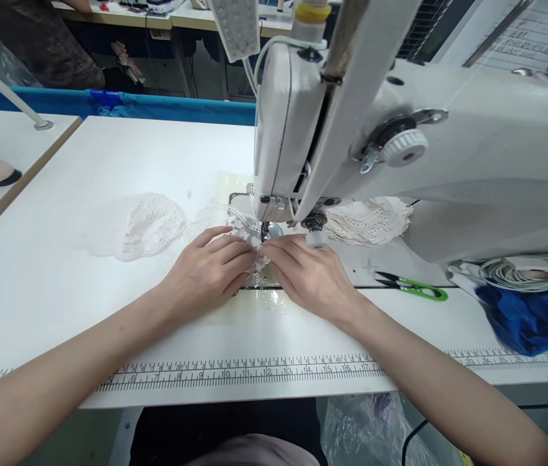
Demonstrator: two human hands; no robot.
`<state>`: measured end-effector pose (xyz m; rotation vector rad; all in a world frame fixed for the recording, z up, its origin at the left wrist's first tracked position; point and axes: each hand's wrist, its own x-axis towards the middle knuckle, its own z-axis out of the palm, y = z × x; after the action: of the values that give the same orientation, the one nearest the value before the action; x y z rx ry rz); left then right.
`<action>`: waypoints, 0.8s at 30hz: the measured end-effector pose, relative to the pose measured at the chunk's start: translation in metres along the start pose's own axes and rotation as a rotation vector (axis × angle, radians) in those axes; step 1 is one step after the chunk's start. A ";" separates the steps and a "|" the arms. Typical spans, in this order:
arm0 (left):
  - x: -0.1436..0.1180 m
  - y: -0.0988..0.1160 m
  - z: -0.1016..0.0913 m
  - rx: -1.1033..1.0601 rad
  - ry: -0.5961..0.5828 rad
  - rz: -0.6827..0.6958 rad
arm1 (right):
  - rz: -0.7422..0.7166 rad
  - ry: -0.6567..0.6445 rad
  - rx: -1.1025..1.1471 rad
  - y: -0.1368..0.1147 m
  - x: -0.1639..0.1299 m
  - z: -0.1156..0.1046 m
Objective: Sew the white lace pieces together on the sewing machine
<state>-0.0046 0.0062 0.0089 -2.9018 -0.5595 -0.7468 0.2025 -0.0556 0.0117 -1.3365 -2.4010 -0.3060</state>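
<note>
White lace trim [246, 223] runs under the presser foot [265, 231] of a sewing machine [283, 129]. My left hand [213, 265] lies at the left of the needle area, its fingers closed on the near edge of the lace. From the right, my right hand [305, 268] pinches the same lace just in front of the foot, the fingertips of both hands almost meeting. A gathered stretch of lace [154, 223] spreads over the table to the left. More cream lace [368, 221] is bunched beneath the machine arm at the right.
Green-handled thread snips [414, 287] lie right of my right hand. A coil of pale tape [536, 270] and a blue cloth [540, 317] sit at the far right. A printed ruler [225, 374] follows the front table edge [215, 399]. Another person's leg [35, 39] shows behind.
</note>
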 end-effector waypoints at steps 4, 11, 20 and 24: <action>0.002 -0.002 -0.003 0.019 0.061 0.049 | -0.004 0.048 -0.060 -0.001 0.004 0.005; 0.014 0.003 -0.006 -0.036 -0.102 -0.156 | 0.186 0.256 0.090 0.006 0.000 0.015; 0.035 0.001 0.020 0.043 -0.060 -0.292 | 0.396 0.242 0.259 0.008 0.002 0.016; 0.032 -0.004 0.017 0.008 -0.059 -0.220 | 0.377 0.250 0.280 0.006 0.000 0.015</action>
<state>0.0273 0.0231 0.0097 -2.8943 -0.8971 -0.6818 0.2042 -0.0464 -0.0020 -1.4811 -1.8617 -0.0274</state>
